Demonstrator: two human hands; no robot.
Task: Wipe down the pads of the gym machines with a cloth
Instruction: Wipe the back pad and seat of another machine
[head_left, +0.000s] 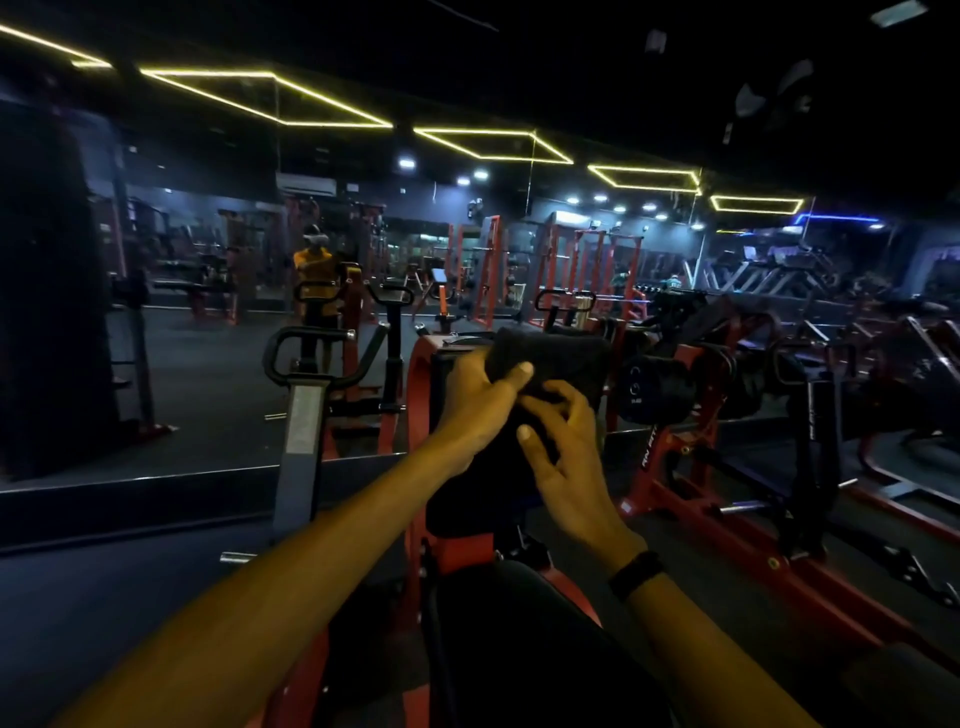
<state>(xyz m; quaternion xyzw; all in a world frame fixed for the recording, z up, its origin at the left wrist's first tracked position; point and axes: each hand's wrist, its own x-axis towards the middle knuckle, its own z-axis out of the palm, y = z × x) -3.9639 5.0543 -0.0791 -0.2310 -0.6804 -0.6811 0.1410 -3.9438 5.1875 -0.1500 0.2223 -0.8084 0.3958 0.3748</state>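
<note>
From my head camera, I am holding a dark cloth (545, 358) in front of me with both hands. My left hand (478, 410) is gripping its upper edge, thumb pinching over the top, so the fabric is hanging spread out. My right hand (566, 462) is curling its fingers into the folds just below that grip, probably to gather the cloth into a wiping wad. Directly behind and under my hands the upright black pad (467, 499) of the red machine (421, 374) is waiting, and its seat pad (519, 639) is lying nearer to me, beneath my wrists. Whether the cloth is touching the pad yet, I cannot tell in this gloom.
</note>
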